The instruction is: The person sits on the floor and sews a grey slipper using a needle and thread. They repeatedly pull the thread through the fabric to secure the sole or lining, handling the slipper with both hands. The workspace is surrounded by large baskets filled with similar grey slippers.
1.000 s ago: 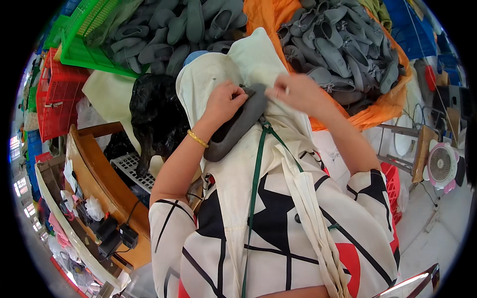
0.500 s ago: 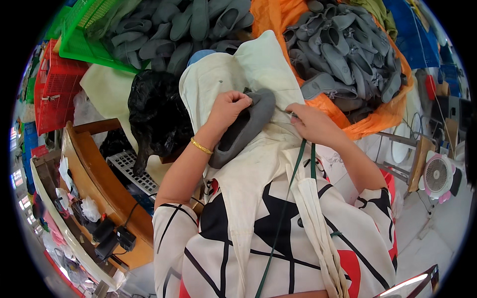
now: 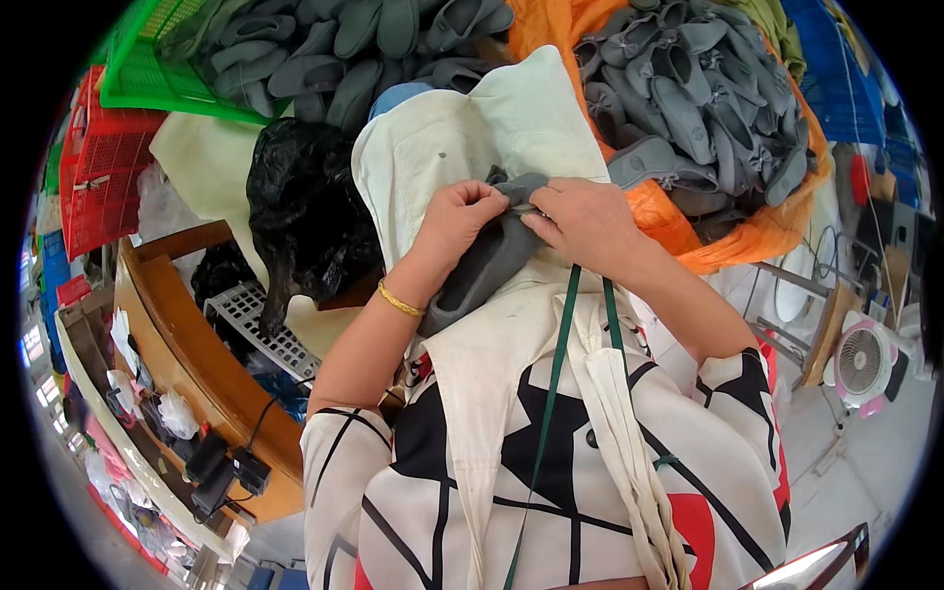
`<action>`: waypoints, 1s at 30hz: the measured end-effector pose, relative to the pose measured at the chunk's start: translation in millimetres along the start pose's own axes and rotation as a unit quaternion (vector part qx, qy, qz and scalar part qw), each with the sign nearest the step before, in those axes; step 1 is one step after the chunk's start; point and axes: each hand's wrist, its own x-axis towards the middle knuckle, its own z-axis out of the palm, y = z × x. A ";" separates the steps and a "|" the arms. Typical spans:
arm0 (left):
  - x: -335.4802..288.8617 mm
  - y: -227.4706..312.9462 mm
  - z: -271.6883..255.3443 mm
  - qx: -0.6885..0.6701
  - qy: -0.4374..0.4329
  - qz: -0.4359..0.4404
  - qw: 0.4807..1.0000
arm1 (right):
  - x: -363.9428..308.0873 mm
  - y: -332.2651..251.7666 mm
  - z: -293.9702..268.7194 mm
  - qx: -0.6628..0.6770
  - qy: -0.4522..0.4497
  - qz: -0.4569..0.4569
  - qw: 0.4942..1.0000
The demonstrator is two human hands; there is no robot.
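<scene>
A grey slip-on shoe (image 3: 474, 273) lies on the cream apron cloth (image 3: 531, 113) over my lap, its toe pointing away from me. My left hand (image 3: 462, 221), a gold bracelet at its wrist, pinches a strip of grey fabric on the upper near the toe. From the other side my right hand (image 3: 582, 221) closes its thumb and fingers on the same part of the shoe. Both sets of fingertips nearly meet there. Whether a needle or thread is between them I cannot make out, as the fingers cover the spot.
Many grey shoes fill a green basket (image 3: 157, 84) at the far left and an orange bag (image 3: 678, 231) at the far right. A black plastic bag (image 3: 305, 197) and a wooden drawer unit (image 3: 192, 364) stand to the left. A small fan (image 3: 865, 364) is at the right.
My right hand has moved left from the apron's edge onto the shoe's toe area and closed there. My left hand keeps its pinch and has shifted slightly.
</scene>
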 end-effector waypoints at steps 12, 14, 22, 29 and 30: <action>-1.6 -0.1 3.2 0.002 0.006 0.003 1.000 | -0.2 -0.7 1.5 -0.006 0.015 -0.001 1.000; -1.4 -0.5 3.5 -0.003 0.005 0.004 1.000 | -0.2 -0.8 1.4 -0.004 0.017 -0.004 1.000; -3.2 -0.5 5.0 -0.008 0.006 0.002 1.000 | -1.4 0.0 6.3 -0.004 0.016 -0.003 1.000; -0.5 -9.8 -1.8 0.104 0.007 0.090 0.990 | -19.4 -1.9 -6.1 0.014 -0.030 0.016 0.999; -7.8 -8.0 -6.6 0.117 0.025 0.114 0.986 | -21.2 -7.0 -18.8 0.022 -0.109 0.036 0.993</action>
